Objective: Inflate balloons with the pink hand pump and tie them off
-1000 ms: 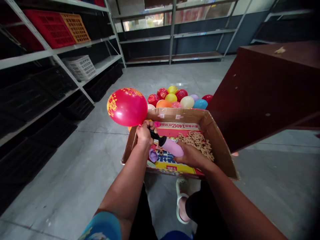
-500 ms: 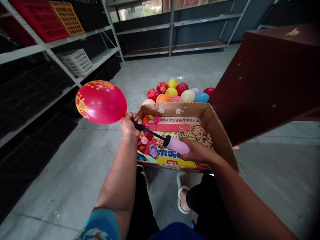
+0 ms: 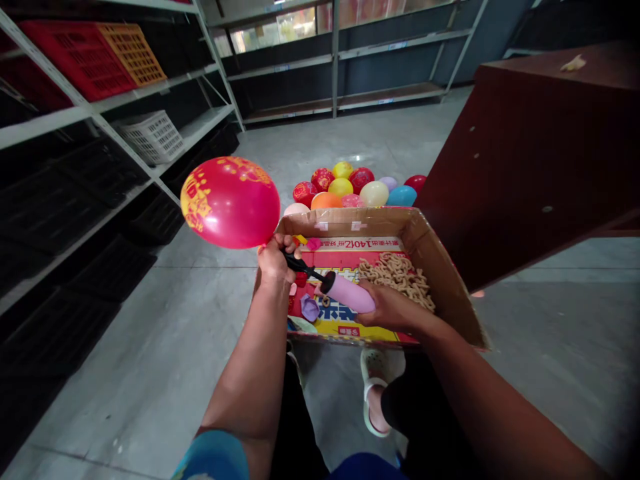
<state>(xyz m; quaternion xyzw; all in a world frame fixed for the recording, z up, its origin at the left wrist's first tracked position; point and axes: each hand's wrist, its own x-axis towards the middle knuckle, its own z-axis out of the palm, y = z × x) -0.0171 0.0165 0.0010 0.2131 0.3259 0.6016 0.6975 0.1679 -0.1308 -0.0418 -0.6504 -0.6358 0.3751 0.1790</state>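
My left hand (image 3: 276, 260) is closed around the black nozzle end of a balloon pump, where the neck of an inflated red balloon (image 3: 233, 203) with yellow print meets it. The fingers hide the exact join. My right hand (image 3: 383, 303) is wrapped about the pump's pink-purple barrel (image 3: 350, 295). A short length of black rod shows between the two hands. Below them is an open cardboard box (image 3: 447, 293) holding limp balloons, such as a purple one (image 3: 309, 307), and a pile of beige twisted pieces (image 3: 397, 275).
Several inflated balloons (image 3: 374, 193) lie on the floor behind the box. A dark red-brown panel (image 3: 530, 167) leans in at the right. Metal shelves (image 3: 280, 70) line the back and left, with red and orange crates (image 3: 80, 57) and a white basket (image 3: 155, 137).
My left hand has moved right, toward my right hand, bringing the red balloon with it. Less of the pump's black rod shows between the hands now. The view has shifted slightly.
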